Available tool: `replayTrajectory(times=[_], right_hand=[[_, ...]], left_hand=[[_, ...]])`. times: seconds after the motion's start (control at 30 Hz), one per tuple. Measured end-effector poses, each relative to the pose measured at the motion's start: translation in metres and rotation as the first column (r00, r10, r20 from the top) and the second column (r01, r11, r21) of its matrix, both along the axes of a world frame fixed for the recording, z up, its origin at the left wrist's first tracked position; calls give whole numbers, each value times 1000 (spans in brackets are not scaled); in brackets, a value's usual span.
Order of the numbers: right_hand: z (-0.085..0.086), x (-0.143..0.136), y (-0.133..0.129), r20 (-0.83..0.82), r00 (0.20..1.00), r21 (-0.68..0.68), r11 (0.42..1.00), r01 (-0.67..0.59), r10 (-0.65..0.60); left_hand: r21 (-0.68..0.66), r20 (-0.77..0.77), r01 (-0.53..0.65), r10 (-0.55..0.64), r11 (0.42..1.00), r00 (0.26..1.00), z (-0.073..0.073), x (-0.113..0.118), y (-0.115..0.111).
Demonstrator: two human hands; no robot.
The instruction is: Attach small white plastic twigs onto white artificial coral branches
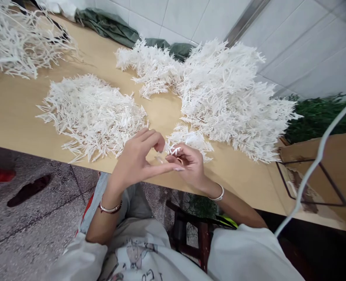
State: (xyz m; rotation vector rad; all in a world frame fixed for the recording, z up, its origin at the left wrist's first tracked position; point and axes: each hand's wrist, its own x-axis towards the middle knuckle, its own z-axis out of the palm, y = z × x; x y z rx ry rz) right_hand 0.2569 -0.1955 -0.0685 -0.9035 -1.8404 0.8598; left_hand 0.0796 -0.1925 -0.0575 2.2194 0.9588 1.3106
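Note:
My right hand [191,164] is closed in a pinch on a small white plastic sprig [175,150] with short branching tips. Opposite it, my left hand [142,158] has its fingers curled and its thumb stretched out to the right fingertips, with a gap between thumb and fingers. A blurred whitish bit shows in that gap; I cannot tell whether the left fingers touch it. Just behind the right hand lies a small heap of white sprigs [190,137]. To the left of my hands spreads a wider pile of loose white sprigs [93,113].
A large mound of white sprigs [228,97] fills the back right of the tan table [161,111]. Tangled white stems [11,39] lie at far left. Dark green cloth [108,25] runs along the wall. A cardboard box [337,164], greenery [316,117] and a pale cable [316,164] are at right.

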Motion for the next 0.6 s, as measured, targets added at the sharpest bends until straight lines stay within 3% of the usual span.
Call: replayTrajectory(times=[0.17,0.3,0.43,0.6], right_hand=[[0,4,-1,87,995,167,983,-70,57],[3,3,-1,127,987,178,977,-119,98],[6,3,-2,87,982,118,977,-178,168],[10,5,0,2,980,-73,977,-199,199]], left_hand=[[-138,38,86,-81,987,996,-12,1,3],[-256,75,167,-153,952,985,-13,0,0],[-365,112,160,-127,917,986,-14,3,-3],[-410,250,145,-43,901,967,-18,5,-6]])
